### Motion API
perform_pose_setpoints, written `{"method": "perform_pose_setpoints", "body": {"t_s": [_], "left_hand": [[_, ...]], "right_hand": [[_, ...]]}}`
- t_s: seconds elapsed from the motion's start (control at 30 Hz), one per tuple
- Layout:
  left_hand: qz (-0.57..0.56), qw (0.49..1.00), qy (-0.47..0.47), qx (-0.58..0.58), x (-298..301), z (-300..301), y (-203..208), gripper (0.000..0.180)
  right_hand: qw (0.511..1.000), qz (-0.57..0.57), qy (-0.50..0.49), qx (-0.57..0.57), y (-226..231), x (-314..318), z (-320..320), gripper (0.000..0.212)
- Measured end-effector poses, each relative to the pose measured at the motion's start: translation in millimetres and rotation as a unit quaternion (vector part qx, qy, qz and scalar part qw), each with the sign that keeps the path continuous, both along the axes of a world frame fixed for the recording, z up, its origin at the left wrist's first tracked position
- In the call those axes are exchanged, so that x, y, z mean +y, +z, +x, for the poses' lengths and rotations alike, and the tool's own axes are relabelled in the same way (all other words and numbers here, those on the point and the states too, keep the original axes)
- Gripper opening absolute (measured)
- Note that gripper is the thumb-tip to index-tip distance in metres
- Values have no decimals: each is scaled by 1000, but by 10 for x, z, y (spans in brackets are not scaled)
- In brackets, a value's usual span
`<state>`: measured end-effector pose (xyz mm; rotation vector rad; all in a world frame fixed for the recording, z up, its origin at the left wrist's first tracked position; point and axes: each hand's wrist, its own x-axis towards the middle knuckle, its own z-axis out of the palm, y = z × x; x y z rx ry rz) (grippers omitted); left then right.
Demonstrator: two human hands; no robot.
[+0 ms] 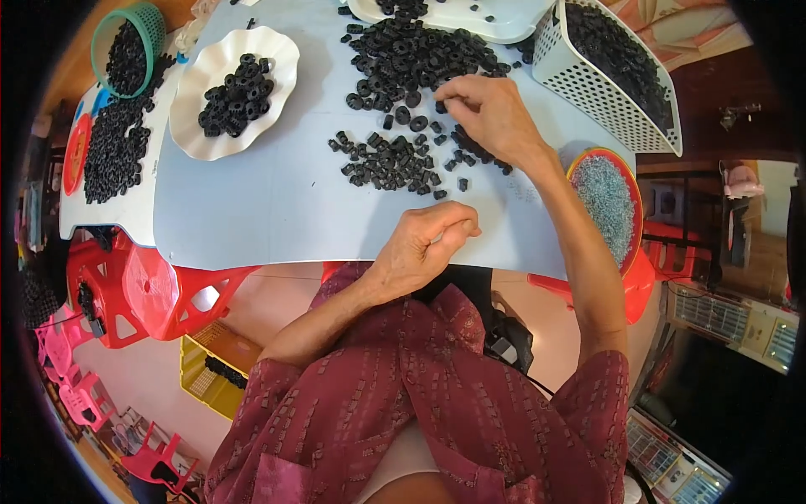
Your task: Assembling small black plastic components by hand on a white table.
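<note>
- Small-piece heap [386, 162], black: landmark for all places below; spread on the pale table [277, 214], its long axis laid roughly left to right; the axes of single pieces are turned every way.
- Right hand [491, 116]: placed beyond the landmark's far right corner, thumb and forefinger drawn together; a dark piece [441, 107] is seen at the fingertips, though whether it is gripped cannot be told.
- Left hand [430, 244]: placed on the near right side of the landmark, fingers curled and thumb brought against the forefinger; whether anything is held inside cannot be told.
- Key relation: the dark piece is set directly at the right fingertips, so the right hand is judged the nearer; the left fingertips are pointed rightward, away from the landmark.
- Stray piece [440, 194]: found at the landmark's near right edge, just beside the left knuckles.
- Black wheel heap [420, 55]: piled on the landmark's far side, with loose wheels scattered between.
- Scalloped white plate [189, 105]: set left of the landmark and farther off, loaded with black wheels.
</note>
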<state>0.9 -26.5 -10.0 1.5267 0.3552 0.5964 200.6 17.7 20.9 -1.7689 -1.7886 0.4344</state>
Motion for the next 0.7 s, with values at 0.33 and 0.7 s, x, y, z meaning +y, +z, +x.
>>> {"method": "perform_pose_setpoints", "body": {"t_s": [0.33, 0.7], "left_hand": [[8, 1000, 4, 3, -2, 10, 2, 14], [-158, 987, 27, -17, -5, -28, 26, 19]], "right_hand": [[992, 44, 97, -69, 22, -28, -200, 20], [997, -9, -4, 73, 247, -301, -340, 25]]}}
